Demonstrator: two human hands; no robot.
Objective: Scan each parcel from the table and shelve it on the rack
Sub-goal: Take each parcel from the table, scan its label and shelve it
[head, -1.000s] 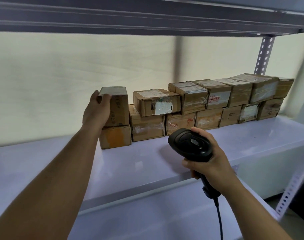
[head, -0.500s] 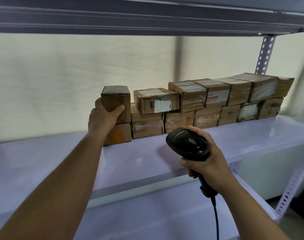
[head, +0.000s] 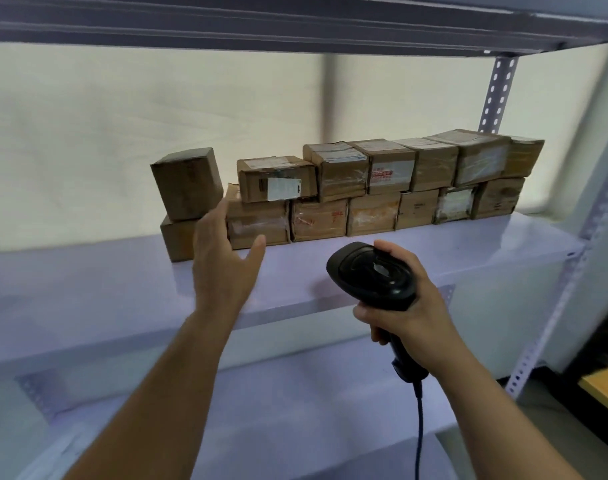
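The parcel [head: 188, 183] sits skewed atop the left end of the shelf [head: 451, 244] row, left hand [head: 223, 268] just beside it, fingers apart, right hand [head: 413, 306] fingers clamped on the scanner [head: 372, 275]; I'd nudge it square against its neighbours.

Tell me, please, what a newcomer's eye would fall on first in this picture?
A two-tier row of taped cardboard parcels lines the back of the white rack shelf, the leftmost top box turned askew. In front, the open left hand reaches beside that box, and the right hand grips a black barcode scanner.
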